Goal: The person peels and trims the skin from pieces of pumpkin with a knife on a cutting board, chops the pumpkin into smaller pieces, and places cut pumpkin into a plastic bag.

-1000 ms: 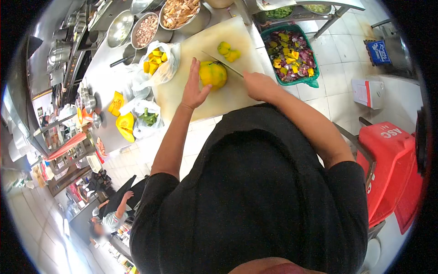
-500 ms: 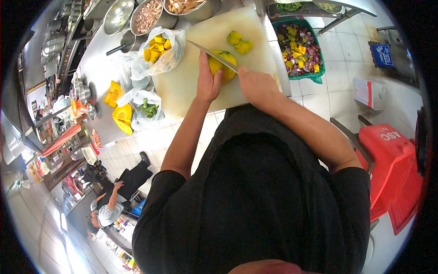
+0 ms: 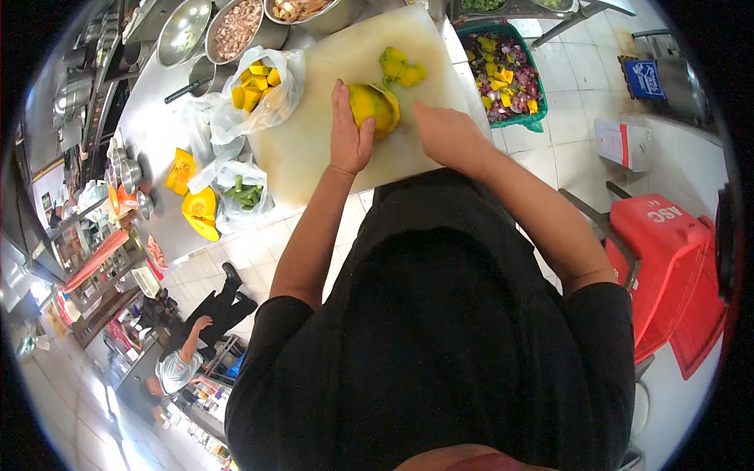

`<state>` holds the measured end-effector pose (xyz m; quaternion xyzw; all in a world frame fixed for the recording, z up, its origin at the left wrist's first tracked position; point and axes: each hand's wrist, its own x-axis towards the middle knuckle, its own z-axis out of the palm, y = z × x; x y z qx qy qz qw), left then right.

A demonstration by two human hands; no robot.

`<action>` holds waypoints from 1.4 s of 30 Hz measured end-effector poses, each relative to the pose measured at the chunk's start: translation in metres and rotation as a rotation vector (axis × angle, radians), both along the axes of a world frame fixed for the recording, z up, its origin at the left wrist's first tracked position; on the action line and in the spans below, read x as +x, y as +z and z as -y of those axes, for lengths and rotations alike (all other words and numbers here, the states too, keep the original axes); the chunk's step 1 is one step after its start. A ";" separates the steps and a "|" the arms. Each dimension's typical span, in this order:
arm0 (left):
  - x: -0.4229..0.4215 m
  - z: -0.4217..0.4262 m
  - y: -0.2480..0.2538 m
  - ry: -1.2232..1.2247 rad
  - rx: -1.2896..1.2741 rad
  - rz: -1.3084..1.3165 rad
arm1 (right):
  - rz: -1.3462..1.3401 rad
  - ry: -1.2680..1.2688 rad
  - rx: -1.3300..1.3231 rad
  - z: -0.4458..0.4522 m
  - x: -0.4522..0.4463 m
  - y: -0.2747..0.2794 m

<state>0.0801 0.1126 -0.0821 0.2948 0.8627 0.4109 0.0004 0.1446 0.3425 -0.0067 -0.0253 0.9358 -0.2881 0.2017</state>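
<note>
A partly peeled pumpkin piece (image 3: 367,108), yellow with green patches, sits on the white cutting board (image 3: 314,153). My left hand (image 3: 350,135) steadies it from the left, fingers straight along its side and thumb at its near edge. On the pumpkin's right side a strip of rind stands slightly away from the flesh. My right hand (image 3: 452,137) is closed just right of the pumpkin, around the knife handle; the blade cannot be made out now. Green-yellow rind pieces (image 3: 402,69) lie farther up the board.
A plastic bag of pumpkin chunks (image 3: 255,86) and a bag of green vegetables (image 3: 245,195) stand left, beside cut pumpkin wedges (image 3: 201,210). Metal bowls (image 3: 239,31) line the back. A green-lined scrap bin (image 3: 503,78) is at right. Another person (image 3: 184,361) is at lower left.
The knife blade, earlier lying across the pumpkin's top, has come down its right side and is out of sight. A rind strip now separates there. The whole view has shifted slightly.
</note>
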 end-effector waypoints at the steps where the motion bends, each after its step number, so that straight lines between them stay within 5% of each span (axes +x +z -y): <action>1: -0.001 0.000 0.000 -0.002 0.005 0.002 | -0.053 0.012 -0.006 -0.001 0.000 -0.005; 5: -0.004 -0.001 0.000 -0.014 0.015 0.010 | -0.150 0.045 -0.029 0.007 -0.015 -0.047; 21: -0.002 -0.004 -0.002 0.024 0.030 0.017 | 0.135 -0.183 -0.200 0.000 0.019 -0.039; 30: 0.000 -0.005 -0.006 0.027 0.065 0.015 | 0.043 -0.202 -0.211 0.011 0.004 -0.051; 42: 0.005 -0.007 -0.001 0.072 0.026 0.033 | 0.045 -0.454 -0.029 -0.104 0.039 -0.059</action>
